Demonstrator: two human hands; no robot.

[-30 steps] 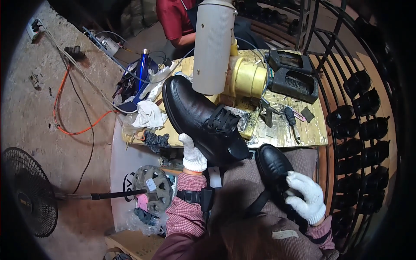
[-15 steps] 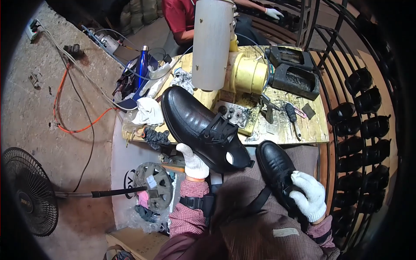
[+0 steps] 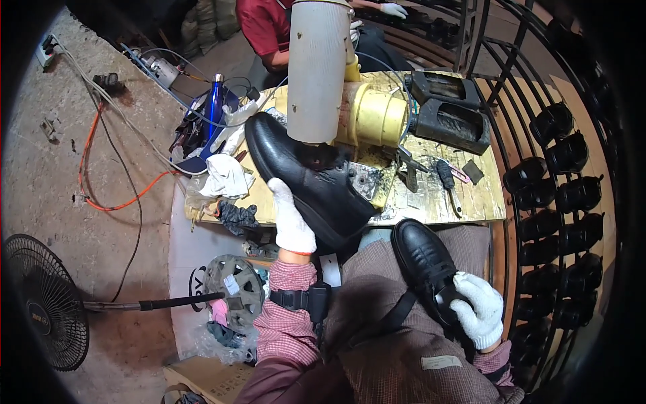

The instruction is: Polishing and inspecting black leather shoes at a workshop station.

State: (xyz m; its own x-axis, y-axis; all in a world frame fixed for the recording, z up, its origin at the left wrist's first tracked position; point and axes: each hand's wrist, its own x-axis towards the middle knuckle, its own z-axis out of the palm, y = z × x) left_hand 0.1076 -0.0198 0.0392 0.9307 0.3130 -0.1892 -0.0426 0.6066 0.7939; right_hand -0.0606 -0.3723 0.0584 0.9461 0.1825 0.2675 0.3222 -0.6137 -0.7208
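My left hand (image 3: 291, 222), in a white knit glove, is closed on a black leather shoe (image 3: 324, 195) raised at the near edge of the workbench. The shoe is tilted on its side, with its toe toward the far left. A whitish ribbed cylinder (image 3: 317, 74) hangs over it, its lower end close above the lace area; whether they touch I cannot tell. My right hand (image 3: 481, 310), gloved too, grips a second black lace-up shoe (image 3: 424, 249) by its heel end. That shoe rests upright on my brown-aproned lap, toe pointing away from me.
On the wooden bench (image 3: 481, 205) stand a yellow round housing (image 3: 380, 118), black shoe-shaped blocks (image 3: 452, 124), a brush-like tool (image 3: 447, 178) and a blue bottle (image 3: 214, 104). A rack of black shoes (image 3: 570, 153) lines the right. A fan (image 3: 50, 303) stands left; a co-worker (image 3: 259, 30) sits opposite.
My left hand has moved its shoe slightly up and turned it onto its side, bringing the lace area beneath the cylinder. My right hand keeps its hold on the second shoe.
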